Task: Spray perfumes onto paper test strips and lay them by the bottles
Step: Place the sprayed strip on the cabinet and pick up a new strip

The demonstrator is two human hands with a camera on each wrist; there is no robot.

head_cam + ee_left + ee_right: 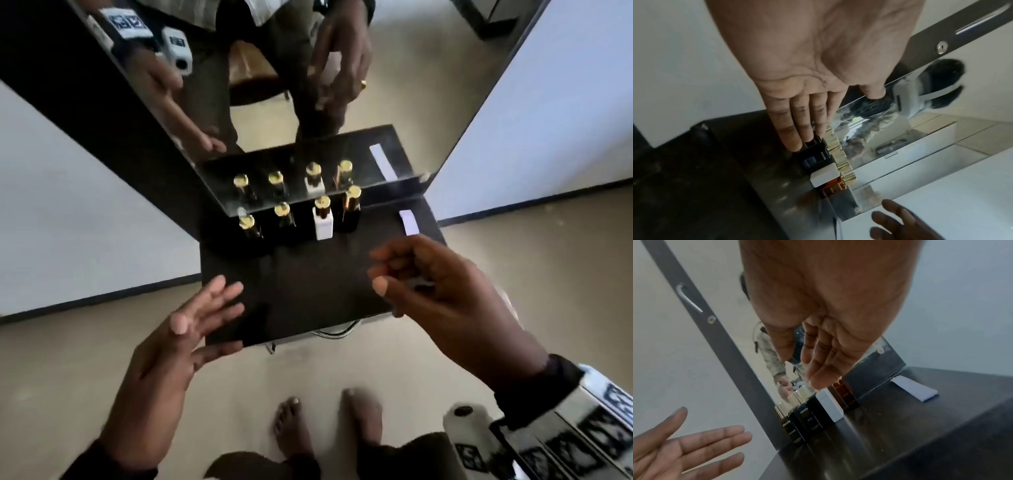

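Status: opening step, nothing picked up. Four perfume bottles stand in a row at the back of the dark counter (301, 291), just in front of the mirror (376, 102). Read from 9 o'clock to 3 o'clock, the row holds two dark bottles with gold caps (247, 224) (284, 213), one white bottle (323, 222) and one amber-tinted dark bottle (351, 209). The paper test strips (408, 222) lie flat as a small white stack at about 2 o'clock on the counter, well apart from the white bottle and near the counter's right edge. No strip lies beside any bottle, so no scent appears to be sampled yet.

Left hand (178, 329): spread, fingers straight and fanned, holding nothing. It hovers over the counter's near-left corner at about 8 o'clock.

Right hand (442, 287): fingers loosely curled, thumb and forefinger near each other. A pale glint shows inside the curl in the head view, but the right wrist view shows the fingers (818, 366) empty. Whether this hand pinches anything cannot be told.

Next move, as judged: the right hand is nearest the stack and needs to lift one strip cleanly off the top with a fingertip pinch at one end. The left hand then needs to take a bottle from the row, most readily one at the 9 o'clock end. The closely spaced bottles call for a narrow, upright grasp.
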